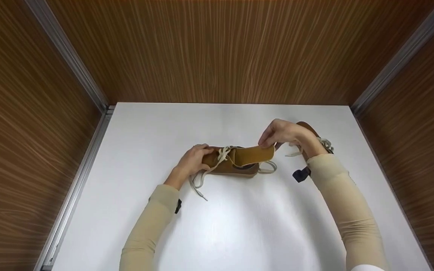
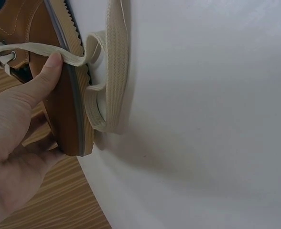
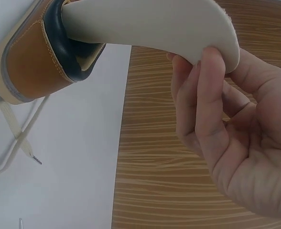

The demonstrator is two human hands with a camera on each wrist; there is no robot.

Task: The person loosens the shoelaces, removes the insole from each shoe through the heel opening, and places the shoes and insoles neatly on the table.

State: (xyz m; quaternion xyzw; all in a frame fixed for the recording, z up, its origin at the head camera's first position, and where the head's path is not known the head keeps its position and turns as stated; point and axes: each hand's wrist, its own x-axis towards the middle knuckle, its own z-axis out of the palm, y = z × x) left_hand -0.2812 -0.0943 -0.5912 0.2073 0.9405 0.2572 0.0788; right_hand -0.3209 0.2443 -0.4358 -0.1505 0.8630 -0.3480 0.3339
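Note:
A brown lace-up shoe (image 1: 236,170) lies on the white table, its toe toward the left. My left hand (image 1: 194,160) grips the toe, the thumb on the near side and the fingers on the far side. Between the thumb and fingers of my right hand (image 1: 280,132) is the heel end of an insole (image 1: 255,155), tan on top and pale underneath (image 3: 145,24). The insole slants up out of the shoe's opening; its front part is hidden inside. A cream lace (image 2: 115,71) hangs loose beside the sole near my left thumb.
A second brown shoe (image 1: 307,128) with cream laces lies at the right, partly behind my right wrist. Brown wood-grain panels (image 1: 217,52) enclose the white table (image 1: 145,124) at the back and both sides.

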